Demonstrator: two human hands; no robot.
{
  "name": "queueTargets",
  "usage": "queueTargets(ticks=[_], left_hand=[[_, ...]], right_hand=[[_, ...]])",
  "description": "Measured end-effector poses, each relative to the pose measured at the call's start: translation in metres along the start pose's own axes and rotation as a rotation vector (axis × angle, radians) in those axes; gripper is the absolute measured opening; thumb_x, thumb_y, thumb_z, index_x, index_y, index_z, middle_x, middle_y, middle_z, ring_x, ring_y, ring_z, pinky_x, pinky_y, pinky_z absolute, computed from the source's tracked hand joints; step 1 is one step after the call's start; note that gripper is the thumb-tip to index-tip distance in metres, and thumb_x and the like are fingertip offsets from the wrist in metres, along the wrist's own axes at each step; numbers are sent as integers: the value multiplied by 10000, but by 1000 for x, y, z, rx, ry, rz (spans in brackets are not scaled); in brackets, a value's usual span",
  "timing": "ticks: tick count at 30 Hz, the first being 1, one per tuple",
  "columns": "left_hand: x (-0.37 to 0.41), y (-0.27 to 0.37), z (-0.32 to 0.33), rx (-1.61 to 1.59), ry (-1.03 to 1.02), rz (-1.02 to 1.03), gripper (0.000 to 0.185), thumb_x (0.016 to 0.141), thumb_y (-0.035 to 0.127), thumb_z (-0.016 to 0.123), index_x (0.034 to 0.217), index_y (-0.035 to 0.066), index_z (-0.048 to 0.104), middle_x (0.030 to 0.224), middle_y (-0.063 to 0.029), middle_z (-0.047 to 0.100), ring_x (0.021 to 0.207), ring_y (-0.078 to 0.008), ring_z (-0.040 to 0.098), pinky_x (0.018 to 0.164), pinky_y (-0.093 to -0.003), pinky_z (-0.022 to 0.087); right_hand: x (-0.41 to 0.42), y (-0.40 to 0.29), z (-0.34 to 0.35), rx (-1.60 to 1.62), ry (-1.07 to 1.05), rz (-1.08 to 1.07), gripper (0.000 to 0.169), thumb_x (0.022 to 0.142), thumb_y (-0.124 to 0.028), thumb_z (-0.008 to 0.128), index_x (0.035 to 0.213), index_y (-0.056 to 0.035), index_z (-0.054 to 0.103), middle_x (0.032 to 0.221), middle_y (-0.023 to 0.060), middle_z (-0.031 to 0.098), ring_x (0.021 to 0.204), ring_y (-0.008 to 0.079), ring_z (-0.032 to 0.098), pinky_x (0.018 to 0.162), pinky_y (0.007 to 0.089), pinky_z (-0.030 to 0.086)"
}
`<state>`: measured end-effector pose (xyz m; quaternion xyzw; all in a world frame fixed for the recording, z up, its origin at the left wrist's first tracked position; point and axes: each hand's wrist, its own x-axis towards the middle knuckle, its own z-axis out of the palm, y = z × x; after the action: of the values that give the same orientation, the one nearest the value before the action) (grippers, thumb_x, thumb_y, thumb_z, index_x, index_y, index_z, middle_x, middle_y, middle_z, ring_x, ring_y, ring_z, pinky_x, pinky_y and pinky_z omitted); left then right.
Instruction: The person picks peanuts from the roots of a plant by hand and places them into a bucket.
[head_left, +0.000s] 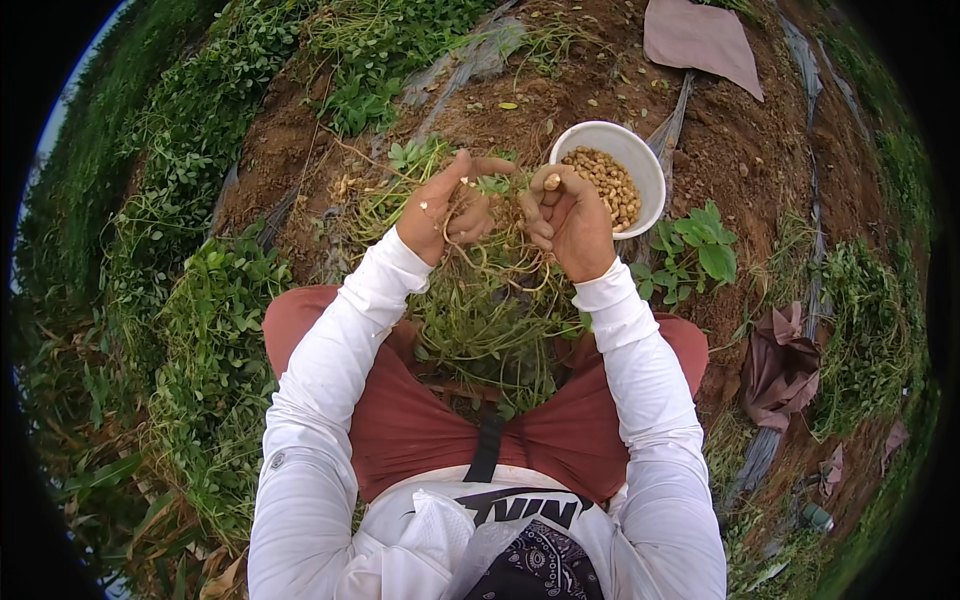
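Note:
Peanut plant roots and stems (469, 259) lie in my left hand (439, 214), whose thumb and forefinger reach to the right. Its fingers curl around the plant, and part of their grip is hidden. My right hand (574, 221) pinches a peanut pod (552, 181) between thumb and forefinger, with its other fingers curled close to the hanging roots. Just beyond this hand stands a white bucket (655, 161), partly filled with peanut pods (611, 184). Below both hands, a heap of uprooted peanut vines (487, 330) lies between my knees.
More pulled plants (367, 206) rest beyond my left hand. A leafy green plant (701, 247) grows right of the bucket. Strips of plastic film (465, 64) cross the brown soil (727, 165). A pinkish sheet (701, 41) and a crumpled brown sheet (780, 367) lie to the right.

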<state>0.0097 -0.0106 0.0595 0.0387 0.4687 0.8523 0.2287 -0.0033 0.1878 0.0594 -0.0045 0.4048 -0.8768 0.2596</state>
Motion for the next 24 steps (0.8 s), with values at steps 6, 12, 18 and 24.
queueTargets(ticks=[6,12,18,24], left_hand=[[-2,-1,-1,-57,26,-35,564,1032,481,265,1206,34,563,417,36,270,375,-102,226,504,-263,281],[-4,-2,0,-54,-1,-23,561,1027,494,267,1188,45,565,427,35,267,384,-111,239,521,-275,291],[-5,4,-1,-84,18,60,548,1030,484,278,1146,34,567,431,34,274,393,-108,229,542,-289,303],[-7,20,-12,48,125,150,563,1024,495,293,1072,14,581,446,38,289,393,-105,252,547,-290,314]], right_hand=[[5,12,-2,-538,-34,14,341,966,-292,457,1082,-2,593,748,24,572,622,73,471,493,225,379],[9,34,3,-601,-101,-51,333,952,-325,519,799,-31,546,606,-28,447,552,70,430,474,241,331],[2,-20,-13,509,-165,-18,262,970,-282,447,786,-99,412,662,-42,298,532,64,272,441,218,251],[13,-95,-96,-1163,604,-780,308,910,-219,520,1071,29,606,923,121,625,830,263,595,789,358,491]])
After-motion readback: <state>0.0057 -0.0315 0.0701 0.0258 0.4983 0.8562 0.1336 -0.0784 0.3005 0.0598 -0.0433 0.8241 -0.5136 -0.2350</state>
